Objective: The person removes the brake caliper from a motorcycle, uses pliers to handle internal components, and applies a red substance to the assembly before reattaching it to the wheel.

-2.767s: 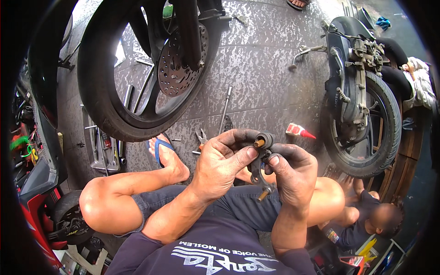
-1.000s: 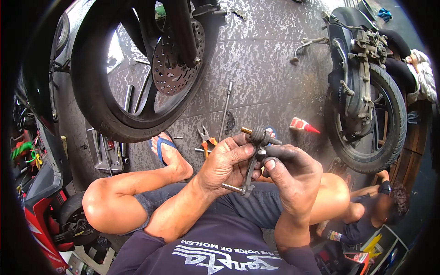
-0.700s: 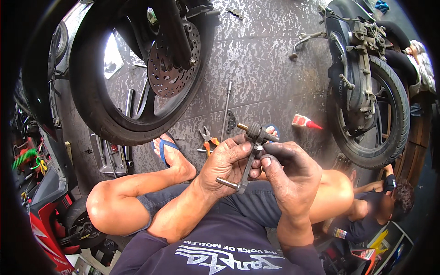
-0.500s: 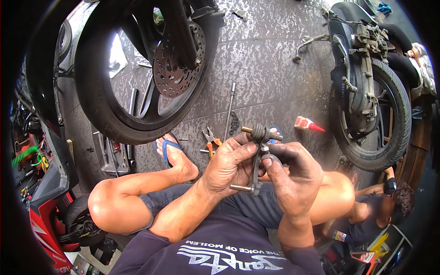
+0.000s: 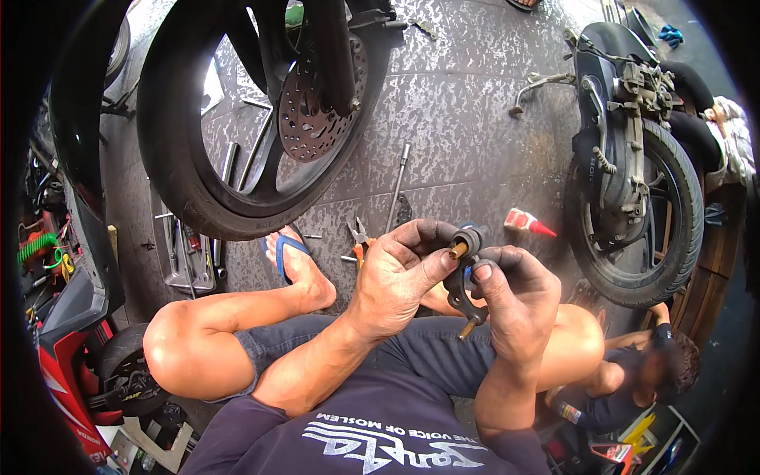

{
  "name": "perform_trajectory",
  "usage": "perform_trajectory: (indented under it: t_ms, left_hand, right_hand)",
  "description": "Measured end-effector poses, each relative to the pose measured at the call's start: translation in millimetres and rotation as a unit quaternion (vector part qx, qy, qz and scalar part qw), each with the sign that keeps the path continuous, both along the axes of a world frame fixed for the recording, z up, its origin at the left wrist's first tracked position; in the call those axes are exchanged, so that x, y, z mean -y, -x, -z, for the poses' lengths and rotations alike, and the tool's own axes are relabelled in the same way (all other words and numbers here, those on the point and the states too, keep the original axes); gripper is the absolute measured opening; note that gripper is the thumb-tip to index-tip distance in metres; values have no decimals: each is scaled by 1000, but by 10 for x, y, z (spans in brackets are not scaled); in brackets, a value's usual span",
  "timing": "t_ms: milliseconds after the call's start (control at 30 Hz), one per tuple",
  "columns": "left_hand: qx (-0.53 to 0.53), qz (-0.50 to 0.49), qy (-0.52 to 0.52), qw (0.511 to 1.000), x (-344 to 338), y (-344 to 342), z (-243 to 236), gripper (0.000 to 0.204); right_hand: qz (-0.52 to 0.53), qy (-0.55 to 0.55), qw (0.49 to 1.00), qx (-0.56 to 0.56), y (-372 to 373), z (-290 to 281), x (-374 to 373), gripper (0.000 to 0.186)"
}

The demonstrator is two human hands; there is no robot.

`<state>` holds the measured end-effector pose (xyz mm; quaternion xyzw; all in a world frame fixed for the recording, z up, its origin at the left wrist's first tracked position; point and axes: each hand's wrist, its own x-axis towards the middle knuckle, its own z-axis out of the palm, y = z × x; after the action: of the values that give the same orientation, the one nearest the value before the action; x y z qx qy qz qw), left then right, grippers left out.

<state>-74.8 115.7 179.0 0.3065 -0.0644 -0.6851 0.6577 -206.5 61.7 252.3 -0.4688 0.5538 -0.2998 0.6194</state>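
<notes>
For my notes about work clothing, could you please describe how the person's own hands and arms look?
The left hand and right hand wear no gloves; both have grimy fingers. The forearms are bare, with no watch or bracelet visible. Dark sleeves end near the elbows.

Metal bracket point(image 5: 457, 301) rotated vs. a sec ago.
Was edge-on w/ upper pin point(image 5: 458, 251) & lower pin point(image 5: 468, 328) pointing L; now it's swung round, upper near end-on, lower angling down, slightly L.
</notes>
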Motion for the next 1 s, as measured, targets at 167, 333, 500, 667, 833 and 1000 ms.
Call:
perform_trajectory:
  t_ms: [167,333,500,667,833,1000]
  left_hand:
    - [11,9,-19,1000,17,-7,-60,20]
    - [-37,24,-23,999,-19,-20,6,19]
    - [-42,41,-32,998,14,-7,-69,19]
    - [-86,78,-46,992,-44,-29,5,19]
    - [-163,75,-91,979,-32,6,-52,20]
    - [-259,91,-104,956,-26,13,-149,23]
  right_hand:
    - [-26,-4,1000,7,74,56,52,9]
    - [-44,15,998,37,128,190,47,16]
    - [7,121,990,67,19,207,32,46]
    - [-137,93,985,52,154,227,95,45]
    - [-98,36,992,65,142,222,81,45]
    - [-110,40,989,87,190,158,125,46]
